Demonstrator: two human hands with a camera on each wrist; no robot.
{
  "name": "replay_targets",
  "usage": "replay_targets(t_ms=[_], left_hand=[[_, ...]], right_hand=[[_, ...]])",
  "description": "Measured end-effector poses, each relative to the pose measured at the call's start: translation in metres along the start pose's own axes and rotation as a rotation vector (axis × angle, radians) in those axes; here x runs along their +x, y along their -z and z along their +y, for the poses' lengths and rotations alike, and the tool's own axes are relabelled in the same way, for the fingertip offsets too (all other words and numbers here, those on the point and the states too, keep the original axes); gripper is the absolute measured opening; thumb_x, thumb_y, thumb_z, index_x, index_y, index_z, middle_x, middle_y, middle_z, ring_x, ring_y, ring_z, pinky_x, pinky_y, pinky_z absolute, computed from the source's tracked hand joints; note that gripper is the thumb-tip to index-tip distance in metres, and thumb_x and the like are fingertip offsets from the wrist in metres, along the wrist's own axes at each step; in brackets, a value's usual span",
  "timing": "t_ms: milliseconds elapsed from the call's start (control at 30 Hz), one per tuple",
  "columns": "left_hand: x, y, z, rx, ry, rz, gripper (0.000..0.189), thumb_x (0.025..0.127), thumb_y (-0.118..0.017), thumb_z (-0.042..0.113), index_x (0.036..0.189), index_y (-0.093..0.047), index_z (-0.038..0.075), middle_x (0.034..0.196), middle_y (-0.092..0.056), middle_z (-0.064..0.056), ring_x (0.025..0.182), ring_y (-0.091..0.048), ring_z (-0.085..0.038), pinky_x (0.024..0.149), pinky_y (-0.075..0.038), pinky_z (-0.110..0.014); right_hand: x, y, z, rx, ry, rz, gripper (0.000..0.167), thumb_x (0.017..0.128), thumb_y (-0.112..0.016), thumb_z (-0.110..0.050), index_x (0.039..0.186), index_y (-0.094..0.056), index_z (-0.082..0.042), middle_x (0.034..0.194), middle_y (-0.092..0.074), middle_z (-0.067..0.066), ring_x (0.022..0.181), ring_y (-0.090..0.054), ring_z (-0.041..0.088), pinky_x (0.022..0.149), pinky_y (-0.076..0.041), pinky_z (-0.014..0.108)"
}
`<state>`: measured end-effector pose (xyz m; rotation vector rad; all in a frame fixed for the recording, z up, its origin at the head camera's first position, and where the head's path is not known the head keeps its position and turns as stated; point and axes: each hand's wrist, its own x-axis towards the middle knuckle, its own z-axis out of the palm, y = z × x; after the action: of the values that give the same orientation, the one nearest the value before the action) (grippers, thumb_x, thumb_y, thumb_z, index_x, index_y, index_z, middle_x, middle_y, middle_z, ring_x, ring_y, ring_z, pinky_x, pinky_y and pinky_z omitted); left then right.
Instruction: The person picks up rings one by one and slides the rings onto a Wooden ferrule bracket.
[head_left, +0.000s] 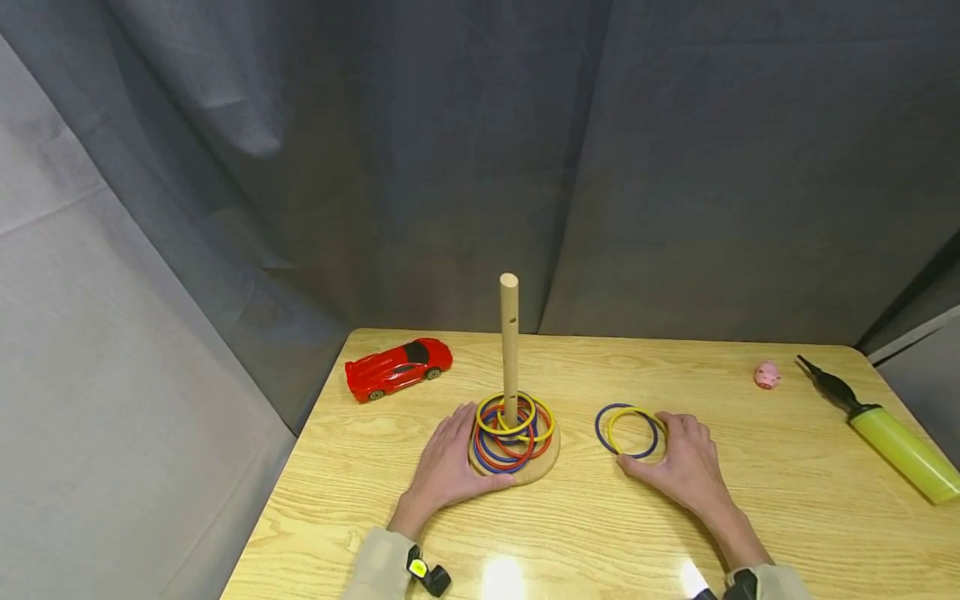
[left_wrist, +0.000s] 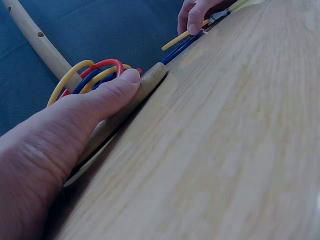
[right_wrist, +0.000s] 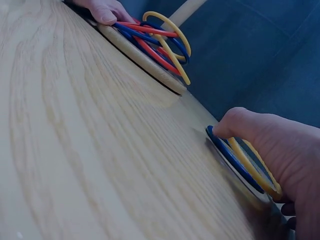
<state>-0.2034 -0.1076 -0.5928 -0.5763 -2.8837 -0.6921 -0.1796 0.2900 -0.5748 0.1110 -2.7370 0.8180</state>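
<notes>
A ring-toss stand has a round wooden base [head_left: 542,468] and an upright wooden peg [head_left: 510,350]. Several red, blue and yellow rings [head_left: 517,454] lie in a loose pile around the peg. My left hand [head_left: 453,462] grips the base at its left and near edge, the thumb along the rim in the left wrist view. To the right of the stand, a blue ring [head_left: 600,429] lies on the table. A yellow ring [right_wrist: 257,172] overlaps it, tilted slightly up. My right hand [head_left: 686,462] holds the yellow ring, its thumb close to the blue one.
A red toy car [head_left: 399,368] stands at the back left of the wooden table [head_left: 585,533]. At the right lie a small pink pig toy [head_left: 767,375] and a yellow-green hand pump [head_left: 903,450] with a black nozzle. Grey curtains [head_left: 450,167] hang behind the table.
</notes>
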Motion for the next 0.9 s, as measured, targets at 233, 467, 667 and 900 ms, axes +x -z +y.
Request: replay_targets(t_ms=[233, 467, 667, 900], left_hand=[[0.0, 0.001, 0.0, 0.013, 0.01, -0.01, 0.141, 0.064, -0.06, 0.099, 0.167, -0.022, 0.012, 0.171, -0.029, -0.002, 0.16, -0.021, -0.02, 0.129, -0.025, -0.041], [-0.001, 0.0, 0.0, 0.007, 0.014, -0.013, 0.14, 0.065, -0.061, 0.099, 0.167, -0.022, 0.011, 0.172, -0.028, -0.003, 0.16, -0.021, -0.02, 0.129, -0.025, -0.041], [0.0, -0.003, -0.002, 0.012, 0.013, -0.014, 0.141, 0.065, -0.06, 0.099, 0.168, -0.021, 0.011, 0.172, -0.027, -0.003, 0.16, -0.019, -0.019, 0.129, -0.023, -0.04], [0.0, -0.001, -0.001, 0.005, 0.004, -0.009, 0.141, 0.065, -0.061, 0.099, 0.167, -0.021, 0.01, 0.172, -0.029, -0.005, 0.16, -0.022, -0.022, 0.129, -0.025, -0.043]], right_hand=[[0.003, 0.006, -0.009, 0.025, 0.023, 0.021, 0.098, 0.072, -0.09, -0.056, 0.136, -0.054, 0.01, 0.121, -0.054, 0.028, 0.111, -0.046, 0.047, 0.088, -0.04, 0.063], [0.011, 0.021, -0.029, 0.036, 0.083, 0.058, 0.091, 0.073, -0.09, -0.048, 0.136, -0.057, 0.009, 0.115, -0.055, 0.025, 0.105, -0.047, 0.042, 0.083, -0.04, 0.055], [0.025, 0.042, -0.053, 0.059, 0.085, 0.038, 0.087, 0.076, -0.088, -0.048, 0.136, -0.057, 0.007, 0.114, -0.053, 0.025, 0.106, -0.044, 0.042, 0.08, -0.04, 0.053], [0.047, 0.065, -0.078, 0.125, 0.165, 0.095, 0.082, 0.071, -0.092, -0.041, 0.13, -0.06, 0.006, 0.109, -0.055, 0.021, 0.103, -0.044, 0.037, 0.079, -0.034, 0.044]])
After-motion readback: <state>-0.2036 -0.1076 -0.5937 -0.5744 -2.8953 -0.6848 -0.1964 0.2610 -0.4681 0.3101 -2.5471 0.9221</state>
